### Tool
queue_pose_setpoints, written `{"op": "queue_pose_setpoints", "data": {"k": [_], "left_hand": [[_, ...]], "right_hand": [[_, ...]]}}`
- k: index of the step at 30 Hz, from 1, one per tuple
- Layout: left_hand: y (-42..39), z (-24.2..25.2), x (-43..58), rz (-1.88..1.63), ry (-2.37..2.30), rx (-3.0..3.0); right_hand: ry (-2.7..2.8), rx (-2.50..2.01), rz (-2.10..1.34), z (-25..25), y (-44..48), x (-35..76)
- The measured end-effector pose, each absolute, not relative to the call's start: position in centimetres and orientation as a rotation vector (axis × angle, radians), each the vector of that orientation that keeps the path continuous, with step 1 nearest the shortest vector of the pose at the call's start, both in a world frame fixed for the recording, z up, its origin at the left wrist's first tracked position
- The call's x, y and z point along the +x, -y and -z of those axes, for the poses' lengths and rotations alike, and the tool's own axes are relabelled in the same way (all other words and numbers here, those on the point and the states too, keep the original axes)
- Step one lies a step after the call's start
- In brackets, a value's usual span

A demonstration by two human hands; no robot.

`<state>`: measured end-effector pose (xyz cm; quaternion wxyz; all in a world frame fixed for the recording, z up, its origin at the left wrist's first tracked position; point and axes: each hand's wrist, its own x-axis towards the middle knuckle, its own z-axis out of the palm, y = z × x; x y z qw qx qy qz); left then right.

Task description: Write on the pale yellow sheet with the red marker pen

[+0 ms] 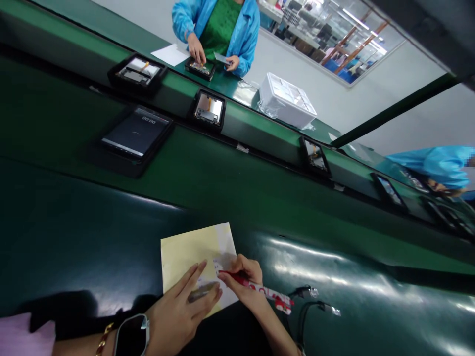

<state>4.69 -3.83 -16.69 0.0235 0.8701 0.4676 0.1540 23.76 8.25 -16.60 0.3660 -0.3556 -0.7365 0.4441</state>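
Observation:
A pale yellow sheet of paper (193, 254) lies on the dark green bench in front of me. My left hand (180, 309) rests on its lower edge, fingers bent over a small grey object I cannot make out, a smartwatch and a bracelet on the wrist. My right hand (241, 282) is closed round a red and white pen (260, 289), its tip on the paper by some small labels.
A tablet showing 00:00 (135, 133) sits on the green conveyor (260, 163) with several open devices in black trays (208, 110). A person in a blue coat (217, 29) works opposite; another is at the right edge. A white plastic tray (285, 101) and black cables (308, 306) lie nearby.

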Motion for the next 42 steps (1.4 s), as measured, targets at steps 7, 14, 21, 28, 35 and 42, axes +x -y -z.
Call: {"op": "queue_pose_setpoints", "data": {"k": [7, 14, 21, 28, 35, 42], "left_hand": [[3.66, 16.49, 4.95, -0.496, -1.499, 2.721], [3.76, 16.38, 5.24, -0.437, -1.537, 2.697], [3.78, 16.59, 5.31, -0.510, -1.540, 2.665], [3.75, 16.51, 5.24, -0.489, -1.544, 2.678], [3.79, 16.71, 5.29, -0.498, -1.557, 2.680], [3.78, 16.62, 5.29, -0.474, -1.547, 2.683]], "right_hand": [[1.985, -0.859, -1.148, 16.55, -8.57, 23.88], [2.009, -0.847, -1.121, 16.75, -8.64, 23.99], [2.046, -0.836, -1.156, 16.16, -8.59, 24.13], [2.055, -0.772, -1.079, 16.57, -8.82, 24.01], [2.143, -0.646, -1.036, 16.36, -9.11, 23.43], [2.200, -0.601, -1.012, 15.91, -9.22, 23.21]]}}
